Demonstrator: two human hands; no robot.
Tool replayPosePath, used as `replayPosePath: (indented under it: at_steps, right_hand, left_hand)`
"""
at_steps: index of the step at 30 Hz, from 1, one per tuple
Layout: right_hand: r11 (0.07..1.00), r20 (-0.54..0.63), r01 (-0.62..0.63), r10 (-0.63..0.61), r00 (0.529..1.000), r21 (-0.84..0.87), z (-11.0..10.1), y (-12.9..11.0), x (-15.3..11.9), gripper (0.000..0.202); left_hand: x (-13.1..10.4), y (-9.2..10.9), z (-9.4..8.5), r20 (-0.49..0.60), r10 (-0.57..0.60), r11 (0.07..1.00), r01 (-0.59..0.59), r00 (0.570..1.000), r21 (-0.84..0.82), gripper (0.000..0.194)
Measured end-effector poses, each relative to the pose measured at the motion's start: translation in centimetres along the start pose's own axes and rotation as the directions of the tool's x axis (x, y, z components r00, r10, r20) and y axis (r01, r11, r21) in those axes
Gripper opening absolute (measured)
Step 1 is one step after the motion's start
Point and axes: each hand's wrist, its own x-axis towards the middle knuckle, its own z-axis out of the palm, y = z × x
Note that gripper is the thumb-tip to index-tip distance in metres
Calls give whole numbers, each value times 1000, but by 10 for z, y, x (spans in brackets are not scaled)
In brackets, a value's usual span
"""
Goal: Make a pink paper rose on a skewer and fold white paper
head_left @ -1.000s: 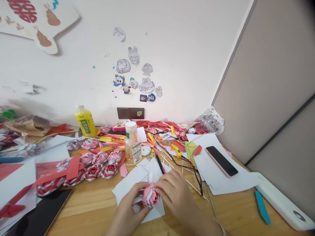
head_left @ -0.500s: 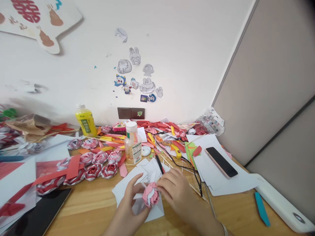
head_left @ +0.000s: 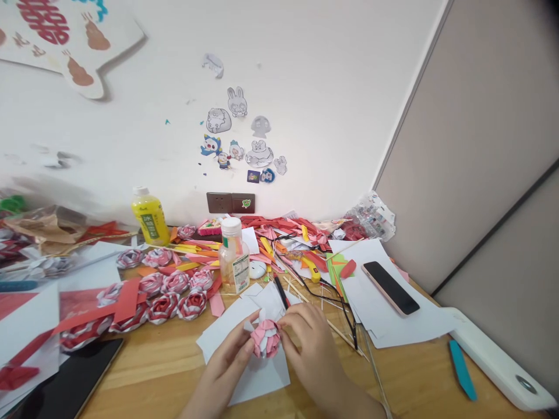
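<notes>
A pink and white folded paper rose (head_left: pixel 265 338) is held up between my two hands, above white paper sheets (head_left: pixel 266 378) on the wooden table. My left hand (head_left: pixel 231 349) grips the rose from the left, thumb and fingers closed on its petals. From the right, my right hand (head_left: pixel 308 340) pinches the rose's edge between thumb and fingertips. A white flap stands up at the rose's far side. Just beyond the hands lies a dark pen (head_left: pixel 282 292). Finished paper roses (head_left: pixel 162 307) in red, pink and white sit in rows to the left.
A clear bottle (head_left: pixel 234 262) and a yellow drink bottle (head_left: pixel 151 218) stand behind. Coloured paper strips (head_left: pixel 279 224) heap along the wall. A phone (head_left: pixel 390 288) lies on paper at right, near a teal cutter (head_left: pixel 462 369). A black tablet (head_left: pixel 82 372) is at front left.
My left hand has turned and its fingers have closed in on the rose. The rose is tilted differently, showing more white paper at its far side. The view has shifted slightly.
</notes>
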Motion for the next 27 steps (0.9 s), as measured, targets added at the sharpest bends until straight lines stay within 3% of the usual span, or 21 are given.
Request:
replayPosePath:
  at_steps: [4,12,17,22,27]
  right_hand:
    - [996,-42,-45,49,998,77,2,0,-1,11]
    - [988,-34,2,3,999,152,7,1,-4,20]
    - [994,39,-1,-3,999,111,-1,0,-2,18]
    - [997,94,44,-50,994,61,-5,1,2,16]
    - [987,124,155,-149,981,-40,-5,1,2,19]
  left_hand:
    - [2,-2,-1,20,0,1000,0,1000,1,64]
    - [3,-4,-1,1,16,998,-16,1000,-56,54]
    - [4,-5,-1,-82,26,1000,-27,996,-11,50]
    - [2,-5,0,-16,14,1000,-13,1000,27,47]
    - [2,-7,0,-32,36,999,-35,999,39,44]
